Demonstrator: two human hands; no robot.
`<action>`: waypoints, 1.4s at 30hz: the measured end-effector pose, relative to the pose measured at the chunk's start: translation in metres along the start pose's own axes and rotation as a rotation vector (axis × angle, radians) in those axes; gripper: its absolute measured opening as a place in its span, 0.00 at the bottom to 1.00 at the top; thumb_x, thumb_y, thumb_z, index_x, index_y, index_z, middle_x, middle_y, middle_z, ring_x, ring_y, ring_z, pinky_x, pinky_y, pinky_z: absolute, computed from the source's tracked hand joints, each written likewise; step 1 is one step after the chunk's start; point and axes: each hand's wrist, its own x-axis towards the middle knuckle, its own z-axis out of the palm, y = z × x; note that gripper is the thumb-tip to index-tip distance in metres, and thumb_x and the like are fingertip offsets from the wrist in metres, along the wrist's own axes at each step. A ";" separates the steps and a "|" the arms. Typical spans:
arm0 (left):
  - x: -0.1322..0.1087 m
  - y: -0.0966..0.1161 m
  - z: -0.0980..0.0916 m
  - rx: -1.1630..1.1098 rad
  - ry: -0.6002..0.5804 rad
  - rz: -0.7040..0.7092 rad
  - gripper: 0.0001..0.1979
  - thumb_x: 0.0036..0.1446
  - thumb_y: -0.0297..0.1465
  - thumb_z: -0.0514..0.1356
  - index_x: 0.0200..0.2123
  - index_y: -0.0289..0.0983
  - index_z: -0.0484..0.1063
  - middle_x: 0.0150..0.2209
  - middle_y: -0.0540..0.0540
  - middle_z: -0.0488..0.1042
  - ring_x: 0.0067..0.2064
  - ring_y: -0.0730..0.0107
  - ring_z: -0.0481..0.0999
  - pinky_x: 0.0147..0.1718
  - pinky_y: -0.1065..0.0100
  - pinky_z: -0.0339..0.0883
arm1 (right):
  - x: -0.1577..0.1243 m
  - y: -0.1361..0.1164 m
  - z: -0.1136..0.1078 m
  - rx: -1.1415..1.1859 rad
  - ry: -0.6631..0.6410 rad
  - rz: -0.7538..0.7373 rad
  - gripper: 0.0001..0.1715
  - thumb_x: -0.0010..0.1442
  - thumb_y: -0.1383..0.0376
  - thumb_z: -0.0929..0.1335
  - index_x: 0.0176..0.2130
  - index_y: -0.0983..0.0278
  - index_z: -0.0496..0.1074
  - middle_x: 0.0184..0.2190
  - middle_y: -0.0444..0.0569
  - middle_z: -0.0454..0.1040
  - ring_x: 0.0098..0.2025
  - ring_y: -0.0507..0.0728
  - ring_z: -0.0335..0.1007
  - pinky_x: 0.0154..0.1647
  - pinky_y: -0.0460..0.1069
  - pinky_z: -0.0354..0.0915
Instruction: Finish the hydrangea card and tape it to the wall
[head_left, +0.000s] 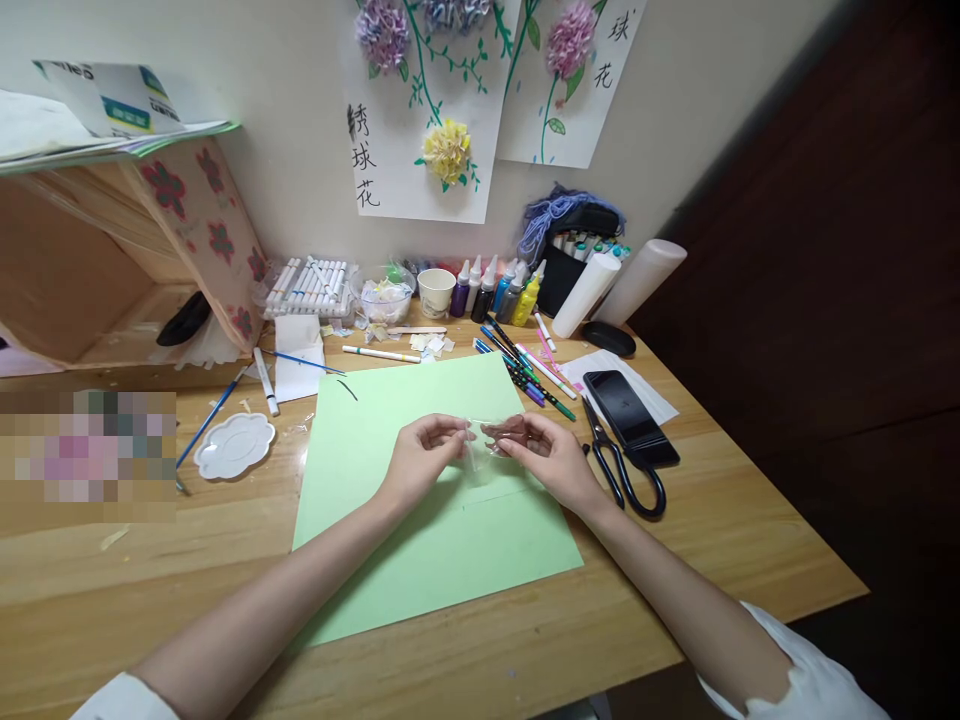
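My left hand (431, 455) pinches the left edge of a small clear plastic bag (477, 462) between thumb and fingers. On the bag's other side my right hand (551, 455) is closed on it, near some brownish, shiny content that is too small to make out. Both hands are just above a light green sheet of paper (382, 560) on the wooden table (750, 540). A short dark curved line shows near the sheet's upper left corner.
Black scissors (649, 492) and a phone (630, 415) lie right of my right hand. Pens (525, 370) lie beyond the sheet, and paint bottles (487, 290) and a paper cup (436, 292) stand behind. A white palette (235, 446) is at the left.
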 end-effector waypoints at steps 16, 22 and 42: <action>-0.006 0.004 0.015 -0.069 0.075 0.002 0.16 0.38 0.35 0.70 0.29 0.34 0.72 0.28 0.47 0.77 0.31 0.70 0.76 0.34 0.69 0.70 | -0.015 -0.015 0.020 -0.776 0.062 -0.474 0.11 0.61 0.60 0.62 0.29 0.61 0.60 0.26 0.45 0.65 0.32 0.55 0.60 0.35 0.50 0.59; -0.012 0.009 0.017 -0.016 0.004 0.066 0.16 0.41 0.33 0.69 0.28 0.36 0.64 0.24 0.52 0.73 0.29 0.74 0.74 0.31 0.73 0.67 | -0.014 -0.012 0.022 -0.819 0.004 -0.529 0.10 0.61 0.69 0.58 0.27 0.62 0.61 0.23 0.45 0.63 0.30 0.55 0.60 0.30 0.48 0.56; -0.015 0.006 0.012 0.393 0.042 0.352 0.08 0.52 0.29 0.59 0.32 0.39 0.60 0.27 0.53 0.65 0.28 0.75 0.69 0.31 0.71 0.66 | 0.024 0.011 -0.147 -1.024 0.558 0.346 0.39 0.45 0.53 0.72 0.50 0.71 0.61 0.49 0.64 0.67 0.53 0.67 0.62 0.51 0.56 0.60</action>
